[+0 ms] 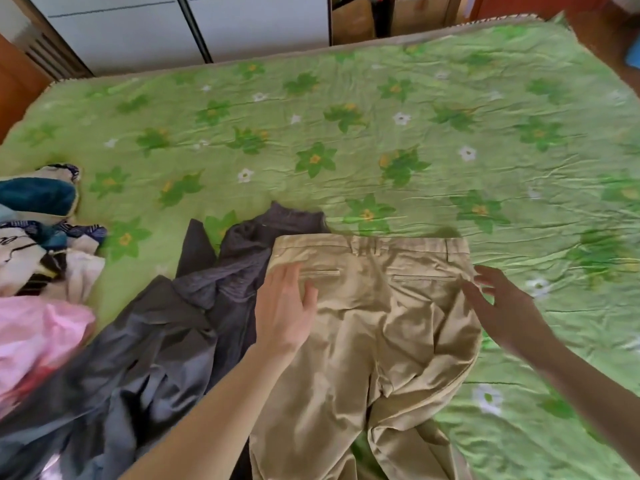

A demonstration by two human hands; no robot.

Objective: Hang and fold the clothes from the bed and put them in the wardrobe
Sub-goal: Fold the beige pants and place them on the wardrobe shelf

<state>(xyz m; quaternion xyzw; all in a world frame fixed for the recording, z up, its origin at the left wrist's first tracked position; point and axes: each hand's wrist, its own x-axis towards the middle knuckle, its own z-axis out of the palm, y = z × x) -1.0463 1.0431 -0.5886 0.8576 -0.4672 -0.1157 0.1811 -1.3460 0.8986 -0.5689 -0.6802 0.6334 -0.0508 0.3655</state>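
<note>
While spread flat on the green bed sheet [381,109], tan pants [374,317] between both hands: left hand [285,306] flat on top, right hand [502,306] wide at right edge.

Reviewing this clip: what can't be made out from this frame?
- Khaki trousers: legs cut off by the bottom edge of the head view.
- Dark garment: crumpled and partly under the trousers and left hand; type unclear.
- Clothes pile: cut off by the left edge.
- Right hand: motion-blurred; contact with the trousers unclear.
</note>
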